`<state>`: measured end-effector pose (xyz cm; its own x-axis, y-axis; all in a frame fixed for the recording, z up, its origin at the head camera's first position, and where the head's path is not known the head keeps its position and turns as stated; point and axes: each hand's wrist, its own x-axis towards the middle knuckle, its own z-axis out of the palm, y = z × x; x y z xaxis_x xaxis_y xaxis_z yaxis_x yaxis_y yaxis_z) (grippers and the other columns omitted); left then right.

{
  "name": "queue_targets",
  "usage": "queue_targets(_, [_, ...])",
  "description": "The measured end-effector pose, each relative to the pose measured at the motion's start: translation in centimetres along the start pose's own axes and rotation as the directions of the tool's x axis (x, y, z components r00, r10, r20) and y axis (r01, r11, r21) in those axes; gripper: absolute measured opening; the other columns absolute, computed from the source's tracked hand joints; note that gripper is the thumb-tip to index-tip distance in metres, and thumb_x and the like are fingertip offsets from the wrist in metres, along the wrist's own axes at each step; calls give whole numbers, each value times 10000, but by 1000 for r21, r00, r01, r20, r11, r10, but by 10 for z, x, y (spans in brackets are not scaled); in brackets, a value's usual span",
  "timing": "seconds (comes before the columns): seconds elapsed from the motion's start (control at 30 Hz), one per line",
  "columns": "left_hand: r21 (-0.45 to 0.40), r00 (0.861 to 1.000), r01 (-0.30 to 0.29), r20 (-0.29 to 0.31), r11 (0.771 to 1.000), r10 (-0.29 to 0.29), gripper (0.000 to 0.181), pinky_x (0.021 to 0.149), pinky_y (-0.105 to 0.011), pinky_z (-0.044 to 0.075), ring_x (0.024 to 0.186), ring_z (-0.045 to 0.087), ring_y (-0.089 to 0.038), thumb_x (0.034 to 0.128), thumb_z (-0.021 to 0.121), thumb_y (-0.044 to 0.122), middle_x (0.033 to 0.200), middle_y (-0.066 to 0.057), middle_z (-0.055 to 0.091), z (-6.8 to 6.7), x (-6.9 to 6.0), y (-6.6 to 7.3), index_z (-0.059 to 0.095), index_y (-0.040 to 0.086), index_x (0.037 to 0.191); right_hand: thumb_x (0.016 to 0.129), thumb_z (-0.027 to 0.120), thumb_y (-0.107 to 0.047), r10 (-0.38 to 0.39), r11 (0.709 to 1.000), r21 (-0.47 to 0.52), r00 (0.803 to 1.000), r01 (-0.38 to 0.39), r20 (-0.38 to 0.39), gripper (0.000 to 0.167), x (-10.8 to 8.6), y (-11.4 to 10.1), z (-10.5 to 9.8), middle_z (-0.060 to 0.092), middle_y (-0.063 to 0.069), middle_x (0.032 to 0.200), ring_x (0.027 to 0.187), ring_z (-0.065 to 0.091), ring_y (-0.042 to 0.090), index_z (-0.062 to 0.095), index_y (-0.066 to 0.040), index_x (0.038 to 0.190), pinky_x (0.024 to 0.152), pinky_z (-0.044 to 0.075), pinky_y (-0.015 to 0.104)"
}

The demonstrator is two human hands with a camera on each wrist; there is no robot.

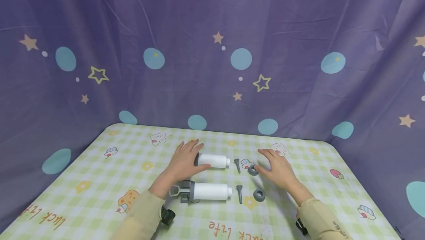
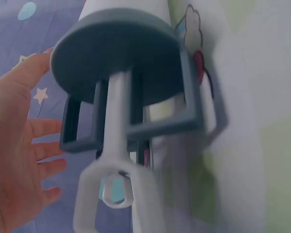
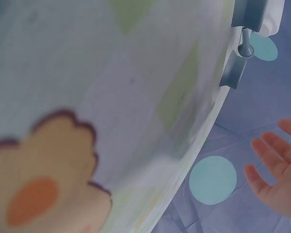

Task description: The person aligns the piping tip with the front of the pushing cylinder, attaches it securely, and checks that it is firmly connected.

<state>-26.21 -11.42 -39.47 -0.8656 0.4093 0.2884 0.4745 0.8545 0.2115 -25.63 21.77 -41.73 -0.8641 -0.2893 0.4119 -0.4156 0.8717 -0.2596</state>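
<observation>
My left hand [image 1: 186, 160] is over the grey end of the farther white cylinder [image 1: 214, 161], fingers spread; whether it touches cannot be told. Nearer me lies a second white cylinder [image 1: 210, 191] with a dark grey frame [image 1: 187, 191] and a pale looped handle [image 1: 174, 190]. In the left wrist view the hand [image 2: 14, 145] is beside a grey frame [image 2: 165, 127] and white handle [image 2: 115, 126]. My right hand [image 1: 278, 168] is at the farther grey ring [image 1: 253, 170], thumb by its edge, holding nothing visible. In the right wrist view its fingers [image 3: 274, 153] are spread.
Two grey tapered pieces [image 1: 237, 166] [image 1: 239, 194] lie right of the cylinders, and a second grey ring [image 1: 259, 195] lies nearer me. A checked cloth [image 1: 109, 181] covers the table; a purple curtain [image 1: 186, 22] hangs behind it.
</observation>
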Motion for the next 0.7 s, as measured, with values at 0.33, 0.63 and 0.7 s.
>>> queue_targets(0.33, [-1, 1000, -27, -3, 1000, 27, 720, 1043, -498, 251, 1272, 377, -296, 804, 538, 595, 1390, -117, 405, 5, 9, 14, 467, 98, 1321, 782, 683, -387, -4, 1000, 10, 1000, 3, 23, 526, 1, -5, -2, 615, 45, 1131, 952, 606, 224, 566, -122, 1222, 802, 468, 449])
queue_targets(0.63, [-6, 998, -54, 13, 999, 54, 646, 1013, -488, 300, 1246, 408, -293, 821, 553, 551, 1377, -103, 420, 9, 17, 32, 500, 109, 1289, 776, 698, -346, -7, 1000, 24, 997, 5, 74, 489, 2, -6, -3, 624, 5, 1100, 939, 615, 201, 580, -130, 1198, 758, 489, 414])
queue_targets(0.7, [-6, 998, -57, 25, 998, 57, 630, 1011, -486, 304, 1243, 409, -294, 825, 559, 536, 1372, -106, 424, 9, 18, 36, 504, 108, 1284, 778, 696, -339, -11, 1000, 22, 996, 9, 93, 479, 3, -7, -2, 621, -1, 1103, 940, 615, 199, 582, -131, 1194, 746, 492, 407])
